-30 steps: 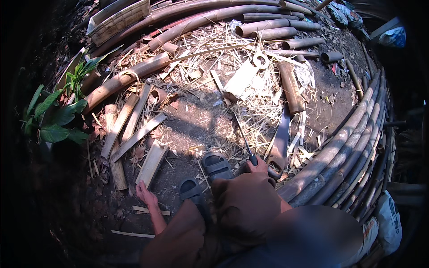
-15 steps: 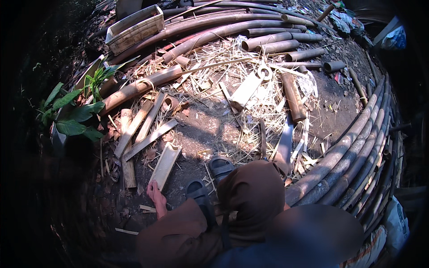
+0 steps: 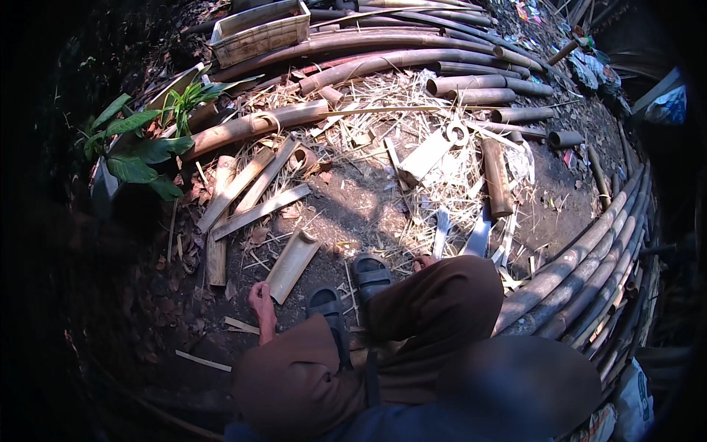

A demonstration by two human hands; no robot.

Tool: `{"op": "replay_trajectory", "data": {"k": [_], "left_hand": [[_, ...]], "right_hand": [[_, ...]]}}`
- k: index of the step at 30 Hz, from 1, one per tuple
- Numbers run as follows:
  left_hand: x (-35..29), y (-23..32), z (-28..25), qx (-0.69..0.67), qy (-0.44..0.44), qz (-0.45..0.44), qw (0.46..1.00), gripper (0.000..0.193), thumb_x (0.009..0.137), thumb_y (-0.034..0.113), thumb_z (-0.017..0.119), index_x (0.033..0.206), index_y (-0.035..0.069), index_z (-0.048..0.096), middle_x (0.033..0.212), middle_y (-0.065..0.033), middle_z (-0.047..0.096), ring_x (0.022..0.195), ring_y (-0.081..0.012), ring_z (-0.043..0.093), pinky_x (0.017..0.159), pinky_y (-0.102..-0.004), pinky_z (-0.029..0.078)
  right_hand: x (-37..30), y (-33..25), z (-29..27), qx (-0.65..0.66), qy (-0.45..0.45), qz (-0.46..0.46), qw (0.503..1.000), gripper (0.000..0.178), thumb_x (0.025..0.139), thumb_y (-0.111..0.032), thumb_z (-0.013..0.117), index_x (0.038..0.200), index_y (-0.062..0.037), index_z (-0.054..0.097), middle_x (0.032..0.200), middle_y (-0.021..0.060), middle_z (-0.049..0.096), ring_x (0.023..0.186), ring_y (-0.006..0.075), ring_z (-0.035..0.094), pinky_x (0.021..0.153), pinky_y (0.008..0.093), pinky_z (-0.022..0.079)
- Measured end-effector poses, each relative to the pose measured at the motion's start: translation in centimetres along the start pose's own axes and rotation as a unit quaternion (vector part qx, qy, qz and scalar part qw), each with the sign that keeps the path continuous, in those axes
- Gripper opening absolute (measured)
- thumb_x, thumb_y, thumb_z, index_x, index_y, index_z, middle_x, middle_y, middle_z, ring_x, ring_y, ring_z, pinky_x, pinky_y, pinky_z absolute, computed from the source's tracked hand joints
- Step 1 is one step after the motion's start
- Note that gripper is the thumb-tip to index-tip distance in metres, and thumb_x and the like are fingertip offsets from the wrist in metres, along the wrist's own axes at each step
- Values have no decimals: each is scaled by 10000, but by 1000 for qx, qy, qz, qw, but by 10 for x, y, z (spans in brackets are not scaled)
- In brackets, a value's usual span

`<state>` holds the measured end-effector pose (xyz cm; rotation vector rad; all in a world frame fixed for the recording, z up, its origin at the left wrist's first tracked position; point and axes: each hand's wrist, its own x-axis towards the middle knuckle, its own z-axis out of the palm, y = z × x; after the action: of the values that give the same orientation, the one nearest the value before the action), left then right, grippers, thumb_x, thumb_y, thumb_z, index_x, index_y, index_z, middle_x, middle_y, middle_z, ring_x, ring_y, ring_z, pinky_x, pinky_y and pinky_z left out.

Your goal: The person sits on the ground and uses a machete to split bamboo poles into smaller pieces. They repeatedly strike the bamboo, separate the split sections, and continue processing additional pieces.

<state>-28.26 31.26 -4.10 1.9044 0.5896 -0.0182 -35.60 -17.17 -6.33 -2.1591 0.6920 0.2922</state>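
Observation:
A split half of bamboo (image 3: 293, 265) lies hollow side up on the soil in front of me, left of centre. Beside its near end is my left hand (image 3: 262, 309), fingers loosely bent and apart, with nothing visible in them. My right hand (image 3: 423, 263) shows only in part beyond my raised right knee, its fingers curled. It is at the base of a knife blade (image 3: 442, 232) that catches the light and points away from me; the handle is hidden. Right of the blade lies a flat blue-grey strip (image 3: 479, 234), partly behind the knee.
Several bamboo slats (image 3: 261, 211) lie to the left, near leafy plants (image 3: 136, 151). Pale shavings and a bamboo tube (image 3: 496, 177) lie ahead. Long poles (image 3: 567, 283) curve along the right; more poles and a crate (image 3: 261, 40) stand at the back. My sandals (image 3: 372, 272) rest between.
My left hand has come off the bamboo half, which now lies slightly apart from it. My right hand has come into view past the knee, and the blade has turned from dark to bright.

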Motion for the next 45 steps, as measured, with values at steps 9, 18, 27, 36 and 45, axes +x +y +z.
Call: {"op": "replay_trajectory", "data": {"k": [9, 18, 27, 36, 45], "left_hand": [[-21, -11, -12, 159, 51, 106, 980, 328, 877, 130, 608, 1172, -7, 571, 1396, -228, 419, 1268, -379, 455, 1050, -439, 381], [-19, 32, -2, 236, 25, 208, 949, 375, 848, 98, 637, 1195, -12, 546, 1342, -220, 451, 1250, -396, 449, 1061, -482, 348], [39, 44, 22, 274, -158, 158, 935, 345, 865, 145, 625, 1141, -52, 559, 1043, -249, 614, 969, -426, 589, 865, -476, 461], [43, 34, 19, 279, -144, 173, 934, 272, 892, 103, 547, 1123, -38, 580, 1019, -248, 618, 947, -427, 589, 853, -480, 455], [46, 23, -18, 257, -67, 186, 946, 260, 902, 97, 552, 1110, -44, 615, 989, -247, 634, 919, -411, 610, 827, -465, 470]], "right_hand": [[146, -109, -8, -111, 228, -284, 925, 238, 956, -260, 532, 816, -71, 564, 737, 176, 568, 672, 393, 570, 592, 473, 447], [212, -92, 9, -272, 229, -218, 909, 280, 973, -299, 521, 962, -34, 611, 718, 140, 602, 644, 304, 615, 600, 456, 476], [135, -146, -49, 237, 246, -89, 936, 404, 989, -307, 510, 794, 33, 608, 593, 17, 503, 564, 95, 453, 531, 295, 380], [187, -114, -52, 292, 193, -12, 937, 408, 921, -318, 574, 599, -75, 510, 517, -19, 449, 455, 92, 423, 439, 281, 340], [160, -95, -108, 373, 205, -6, 905, 472, 949, -482, 577, 863, -18, 590, 654, 21, 538, 513, 86, 487, 471, 240, 429]]}}
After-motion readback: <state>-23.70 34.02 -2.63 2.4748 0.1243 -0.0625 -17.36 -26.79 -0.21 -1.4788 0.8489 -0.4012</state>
